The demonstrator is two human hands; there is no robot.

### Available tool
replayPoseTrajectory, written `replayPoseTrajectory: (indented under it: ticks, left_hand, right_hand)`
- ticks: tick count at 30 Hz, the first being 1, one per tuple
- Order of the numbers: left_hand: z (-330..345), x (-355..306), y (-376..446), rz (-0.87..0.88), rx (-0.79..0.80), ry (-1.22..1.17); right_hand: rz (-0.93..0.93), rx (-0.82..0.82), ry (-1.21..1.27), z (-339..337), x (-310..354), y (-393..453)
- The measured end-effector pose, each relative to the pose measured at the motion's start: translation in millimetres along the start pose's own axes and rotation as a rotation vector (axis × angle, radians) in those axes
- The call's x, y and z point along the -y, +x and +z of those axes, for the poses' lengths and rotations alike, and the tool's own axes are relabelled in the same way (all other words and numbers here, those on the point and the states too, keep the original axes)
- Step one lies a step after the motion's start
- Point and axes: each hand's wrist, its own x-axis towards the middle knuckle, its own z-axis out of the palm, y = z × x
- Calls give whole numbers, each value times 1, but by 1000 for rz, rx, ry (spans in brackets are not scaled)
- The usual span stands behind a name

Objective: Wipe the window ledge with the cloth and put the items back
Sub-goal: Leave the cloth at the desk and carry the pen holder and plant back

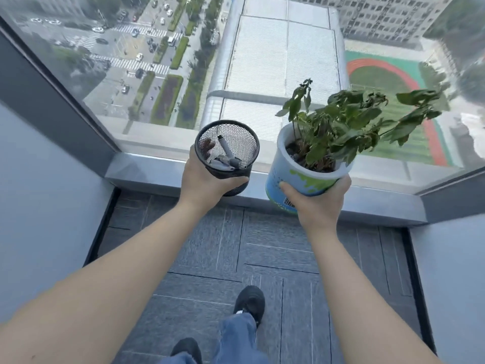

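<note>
My left hand [203, 183] grips a black mesh pen holder [227, 151] from below, with a few pens lying inside it. In my right hand [319, 199] is a white, blue and green plant pot [296, 177] with a leafy green plant [349, 122]. Both are held in the air just above the front edge of the grey metal window ledge [147, 170], tilted slightly toward me. The ledge runs left to right under the large window. No cloth is in view.
The window glass [262, 61] rises right behind the ledge, looking down on streets and roofs. Grey walls [39, 193] close in on both sides. Dark carpet tiles [223, 253] cover the floor, where my black shoes [249, 302] stand.
</note>
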Motion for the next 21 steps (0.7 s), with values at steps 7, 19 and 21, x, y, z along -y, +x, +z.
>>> replayPoseTrajectory:
  ticks: [7, 19, 21]
  left_hand:
    - [71, 141, 96, -39, -8, -4]
    - [146, 319, 214, 24, -10, 41]
    - [151, 331, 223, 19, 5, 34]
  right_hand:
    - [35, -5, -12, 55, -155, 65]
    - [-16, -61, -12, 144, -348, 155]
    - [-15, -61, -4, 151, -361, 161]
